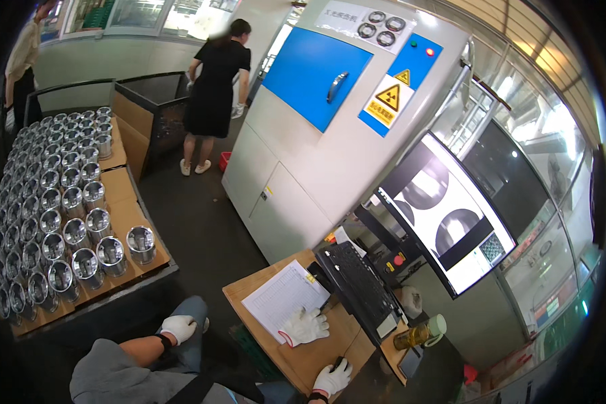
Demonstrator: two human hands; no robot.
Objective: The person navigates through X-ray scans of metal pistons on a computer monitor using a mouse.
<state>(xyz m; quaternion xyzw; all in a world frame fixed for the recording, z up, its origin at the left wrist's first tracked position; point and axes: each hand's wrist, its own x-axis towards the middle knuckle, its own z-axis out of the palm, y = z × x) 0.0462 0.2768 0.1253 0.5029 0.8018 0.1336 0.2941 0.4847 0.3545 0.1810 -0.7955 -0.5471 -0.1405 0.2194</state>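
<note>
My left hand (180, 328), in a white knit glove with a dark band at the wrist, rests on my knee with its fingers curled in and nothing visible in them. At the lower middle my right hand (333, 378), gloved too, lies over a black computer mouse (337, 364) on the wooden desk (340, 330). A loose white glove (304, 327) lies partly on a printed table sheet (281, 294) left of the keyboard. The black keyboard (359, 284) sits beyond my right hand, before a monitor (444, 209) that shows grey images of round shapes.
Several shiny metal cylinders (74, 202) stand on cardboard in a bin (168, 268) at left. A large grey cabinet (289, 145) with a blue door is ahead. A yellowish bottle (414, 337) stands right of the keyboard. Two people (215, 94) (23, 60) stand at the back.
</note>
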